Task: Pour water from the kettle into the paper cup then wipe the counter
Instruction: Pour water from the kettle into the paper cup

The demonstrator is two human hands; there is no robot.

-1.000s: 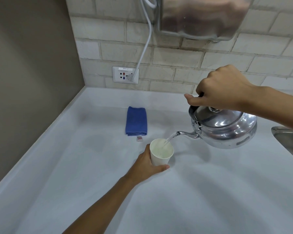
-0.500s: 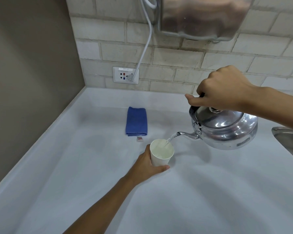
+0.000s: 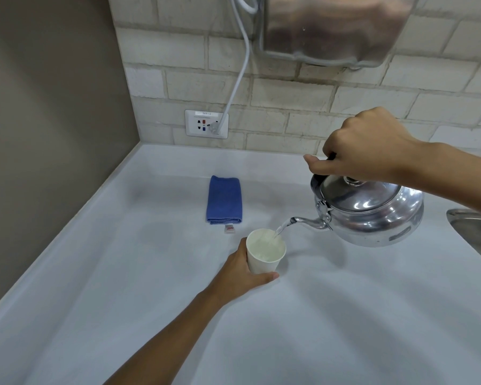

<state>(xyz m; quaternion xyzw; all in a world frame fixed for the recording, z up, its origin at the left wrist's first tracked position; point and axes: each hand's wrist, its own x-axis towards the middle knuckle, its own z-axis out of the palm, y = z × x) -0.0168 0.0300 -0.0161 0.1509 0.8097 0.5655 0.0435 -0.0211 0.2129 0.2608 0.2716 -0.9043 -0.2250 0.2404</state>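
Right hand [image 3: 372, 147] gripped the tilted kettle [image 3: 372, 209]; left hand [image 3: 239, 270] clasped the paper cup [image 3: 264, 259]. Advisable: hold tilt shallow, level off before the rim.

Light: soft, even, from overhead.
Shadows: faint, blurred on the counter [image 3: 122, 315].
Glare: bright glints on the kettle [image 3: 372, 215].
Distortion: wide-angle bending at the edges.
Focus: mostly sharp.

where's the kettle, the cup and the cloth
kettle [image 3: 372, 215]: head view, on its shiny body below the lid
cup [image 3: 261, 262]: head view, on its white outer wall
cloth [image 3: 224, 200]: head view, on the middle of the folded blue fabric
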